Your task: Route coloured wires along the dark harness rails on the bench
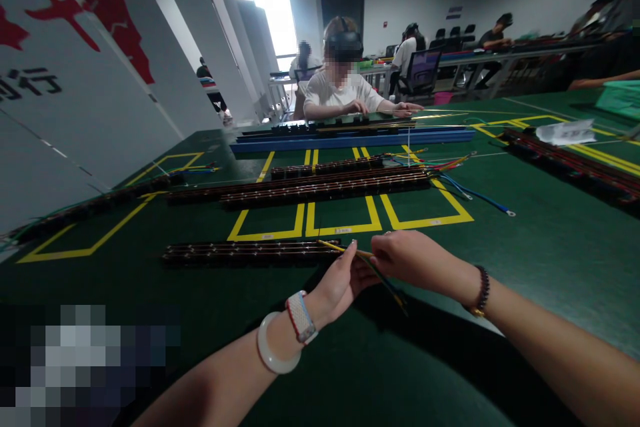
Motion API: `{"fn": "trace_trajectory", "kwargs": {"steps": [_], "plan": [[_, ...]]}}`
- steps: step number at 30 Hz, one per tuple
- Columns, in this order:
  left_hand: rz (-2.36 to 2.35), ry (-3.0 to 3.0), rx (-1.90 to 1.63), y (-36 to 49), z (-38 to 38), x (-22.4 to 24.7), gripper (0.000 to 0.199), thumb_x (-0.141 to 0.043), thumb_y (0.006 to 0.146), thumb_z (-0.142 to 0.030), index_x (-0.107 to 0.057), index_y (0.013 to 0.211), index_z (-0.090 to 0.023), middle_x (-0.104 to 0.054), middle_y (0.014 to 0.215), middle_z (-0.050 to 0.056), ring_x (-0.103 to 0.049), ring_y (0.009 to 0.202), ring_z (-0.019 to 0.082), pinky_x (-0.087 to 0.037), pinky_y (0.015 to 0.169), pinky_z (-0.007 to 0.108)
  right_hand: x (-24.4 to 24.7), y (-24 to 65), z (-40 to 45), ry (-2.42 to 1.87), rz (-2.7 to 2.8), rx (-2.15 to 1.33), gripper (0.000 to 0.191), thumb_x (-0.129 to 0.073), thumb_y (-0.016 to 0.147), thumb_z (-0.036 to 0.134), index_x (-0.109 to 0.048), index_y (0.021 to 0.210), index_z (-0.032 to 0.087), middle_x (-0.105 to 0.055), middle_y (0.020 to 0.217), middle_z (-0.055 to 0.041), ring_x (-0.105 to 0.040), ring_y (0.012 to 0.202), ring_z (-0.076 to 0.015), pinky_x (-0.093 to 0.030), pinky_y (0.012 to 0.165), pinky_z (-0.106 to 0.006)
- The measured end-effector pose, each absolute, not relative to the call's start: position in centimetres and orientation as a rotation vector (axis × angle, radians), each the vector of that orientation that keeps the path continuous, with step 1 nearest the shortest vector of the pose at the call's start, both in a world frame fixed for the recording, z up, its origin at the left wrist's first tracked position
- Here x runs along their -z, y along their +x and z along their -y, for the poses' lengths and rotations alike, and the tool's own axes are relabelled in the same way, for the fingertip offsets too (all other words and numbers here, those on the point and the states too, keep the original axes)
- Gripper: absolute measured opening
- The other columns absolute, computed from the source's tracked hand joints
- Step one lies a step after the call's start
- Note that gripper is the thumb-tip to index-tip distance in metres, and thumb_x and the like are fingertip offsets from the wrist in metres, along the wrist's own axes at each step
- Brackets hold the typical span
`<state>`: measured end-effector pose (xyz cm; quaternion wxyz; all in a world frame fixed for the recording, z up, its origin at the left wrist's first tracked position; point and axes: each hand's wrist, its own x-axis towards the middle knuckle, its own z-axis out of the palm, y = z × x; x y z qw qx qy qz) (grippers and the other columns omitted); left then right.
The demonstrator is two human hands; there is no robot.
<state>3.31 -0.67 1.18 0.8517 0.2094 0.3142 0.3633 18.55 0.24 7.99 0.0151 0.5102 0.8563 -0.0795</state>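
Note:
A long black strip [250,253] with copper-coloured rods or wires and small bright points along it lies nearest me on the green table. From its right end come wires, among them a yellow wire [331,245]. My left hand [345,280] is closed around these wires at that end, its thumb on top. Dark green and blue wires [395,290] hang out past its fingers, with yellowish tips. My right hand [407,259] is closed beside it, thumb and finger pinching the wires close to my left fingertips. The exact wire pinched is partly hidden.
The green table [200,313] has yellow tape frames [345,231]. More wired strips [325,188] lie farther back, with ring-ended wires [480,200]. A blue rail [350,141] lies before a co-worker [340,93]. Another strip [575,167] and white paper [565,132] are at right.

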Motion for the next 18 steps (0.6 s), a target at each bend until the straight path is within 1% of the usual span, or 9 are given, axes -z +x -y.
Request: {"fn": "trace_trajectory", "kwargs": {"steps": [3,7,9,14,18], "plan": [[-0.643,0.474,-0.743,3.3,0.7,-1.3,0.045,-0.037,0.091,-0.046,-0.056,0.086,-0.007,-0.062,0.085,0.013,-0.062,0.082,0.02,-0.047,0.083,0.038,-7.3,19.7,-1.6,1.647,-2.778,0.311,0.014,-0.051,0.087,0.026,-0.06,0.081,0.017,-0.061,0.072,-0.002,-0.051,0.061,-0.0118,-0.029,0.053,-0.024],[-0.648,0.485,-0.752,3.4,0.8,-1.4,0.038,-0.035,0.092,-0.04,-0.052,0.083,-0.008,-0.06,0.079,0.011,-0.062,0.082,0.02,-0.045,0.087,0.039,-4.9,21.0,-3.5,1.741,-2.952,0.304,0.017,-0.049,0.091,0.029,-0.063,0.092,0.018,-0.062,0.088,-0.0043,-0.055,0.077,-0.0139,-0.035,0.065,-0.023],[-0.643,0.496,-0.755,3.4,0.8,-1.4,0.036,-0.034,0.093,-0.037,-0.051,0.081,-0.008,-0.059,0.078,0.01,-0.062,0.08,0.019,-0.045,0.087,0.04,-3.4,21.2,-4.2,1.77,-2.96,0.237,0.02,-0.048,0.092,0.031,-0.064,0.093,0.018,-0.06,0.087,-0.0051,-0.053,0.079,-0.0149,-0.035,0.066,-0.024],[-0.617,0.5,-0.759,3.3,0.9,-1.6,0.035,-0.033,0.093,-0.036,-0.05,0.081,-0.008,-0.059,0.08,0.011,-0.061,0.08,0.019,-0.045,0.087,0.041,-1.3,20.8,-4.4,1.685,-2.901,-0.097,0.023,-0.045,0.093,0.031,-0.064,0.09,0.018,-0.056,0.077,-0.0057,-0.049,0.076,-0.0165,-0.033,0.065,-0.026],[-0.62,0.519,-0.749,3.2,0.9,-1.6,0.036,-0.032,0.093,-0.036,-0.051,0.081,-0.008,-0.059,0.081,0.011,-0.061,0.082,0.02,-0.044,0.089,0.041,-1.1,20.7,-4.3,1.552,-2.862,-0.148,0.019,-0.048,0.092,0.027,-0.064,0.096,0.019,-0.056,0.079,-0.0061,-0.049,0.077,-0.0172,-0.035,0.067,-0.027]]}}
